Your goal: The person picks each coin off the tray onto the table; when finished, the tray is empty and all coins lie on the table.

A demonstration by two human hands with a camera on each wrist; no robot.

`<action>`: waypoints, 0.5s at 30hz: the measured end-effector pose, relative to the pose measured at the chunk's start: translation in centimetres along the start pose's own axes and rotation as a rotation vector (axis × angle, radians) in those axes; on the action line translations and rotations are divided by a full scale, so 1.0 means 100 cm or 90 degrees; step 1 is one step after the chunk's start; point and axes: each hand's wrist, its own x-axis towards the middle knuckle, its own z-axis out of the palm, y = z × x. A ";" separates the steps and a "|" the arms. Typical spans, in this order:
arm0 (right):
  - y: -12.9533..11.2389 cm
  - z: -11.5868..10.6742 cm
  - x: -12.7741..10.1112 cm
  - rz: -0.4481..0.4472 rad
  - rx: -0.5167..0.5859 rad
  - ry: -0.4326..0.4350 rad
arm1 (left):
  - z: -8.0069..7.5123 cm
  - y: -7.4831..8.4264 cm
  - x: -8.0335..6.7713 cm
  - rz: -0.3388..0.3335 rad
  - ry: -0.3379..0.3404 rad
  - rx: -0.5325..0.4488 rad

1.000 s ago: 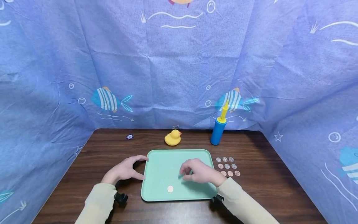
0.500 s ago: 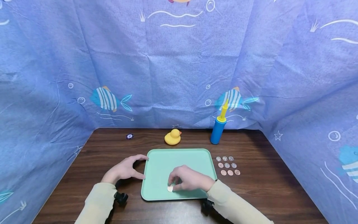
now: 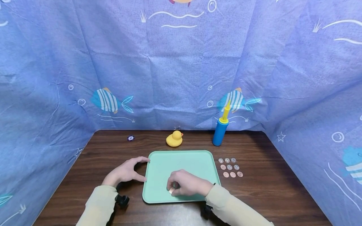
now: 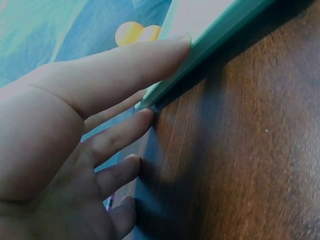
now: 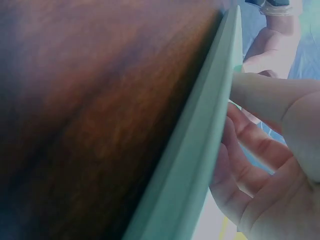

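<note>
My right hand is over the front part of a mint-green tray, its thumb and index finger pinching a small round coin. In the right wrist view the tray's near rim hides the coin and the fingertips. My left hand lies at the tray's left side. Its thumb and index finger are spread along that edge, with the thumb against the rim in the left wrist view. The other left fingers extend loosely below the thumb, beside the tray.
Several coins lie in rows on the dark wood table, right of the tray. Behind it are a yellow rubber duck, a blue hand pump with a yellow top and a poker chip. A blue fish-print cloth surrounds the table.
My right hand has moved left and toward the front of the tray, down to the coin, and now pinches it. The left hand has stayed at the tray's left edge.
</note>
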 end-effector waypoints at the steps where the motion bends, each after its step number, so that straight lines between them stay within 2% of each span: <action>1: 0.000 0.000 0.000 0.001 0.000 0.001 | 0.000 0.000 0.000 0.000 0.000 0.000; 15: -0.006 -0.002 0.002 0.013 -0.029 -0.015 | 0.000 0.002 -0.001 -0.011 0.000 -0.008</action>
